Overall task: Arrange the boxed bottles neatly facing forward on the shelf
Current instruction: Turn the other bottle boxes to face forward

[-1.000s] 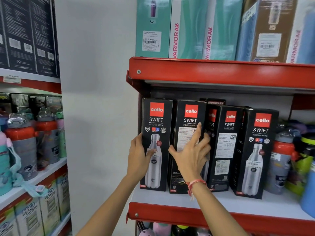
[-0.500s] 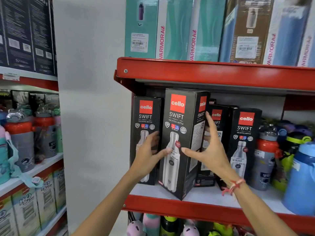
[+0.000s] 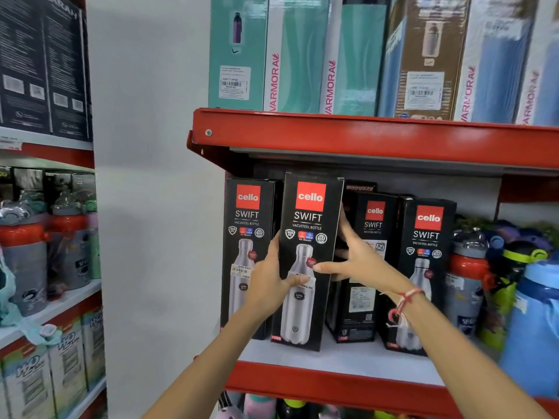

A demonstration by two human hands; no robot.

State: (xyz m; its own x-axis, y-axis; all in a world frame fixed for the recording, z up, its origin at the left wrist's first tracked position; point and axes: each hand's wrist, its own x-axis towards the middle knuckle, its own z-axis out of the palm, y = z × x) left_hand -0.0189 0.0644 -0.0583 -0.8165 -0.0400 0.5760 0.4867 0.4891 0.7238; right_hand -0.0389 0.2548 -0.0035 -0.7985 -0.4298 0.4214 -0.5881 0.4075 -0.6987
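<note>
Several black Cello Swift bottle boxes stand on the white shelf (image 3: pixel 348 358) with the red front lip. The second box from the left (image 3: pixel 308 219) faces forward, a little ahead of its neighbours. My left hand (image 3: pixel 269 282) grips its left edge with the thumb across the front, and my right hand (image 3: pixel 360 261) grips its right edge. The leftmost box (image 3: pixel 246 213) faces forward. The third box (image 3: pixel 370 267) is turned so that a label side shows. The fourth box (image 3: pixel 426 237) faces forward. A "Modware" box (image 3: pixel 360 187) peeks out behind.
Loose bottles (image 3: pixel 465 279) with red and green lids crowd the shelf's right end, with a blue jug (image 3: pixel 532 328) nearest. Tall Varmora boxes (image 3: pixel 302 55) fill the red shelf above (image 3: pixel 363 137). A white wall (image 3: pixel 145 207) and another rack of bottles (image 3: pixel 27 252) lie left.
The second box was pulled out and turned from its label side to its front face, and now stands square to me between both hands. The view has shifted slightly.
</note>
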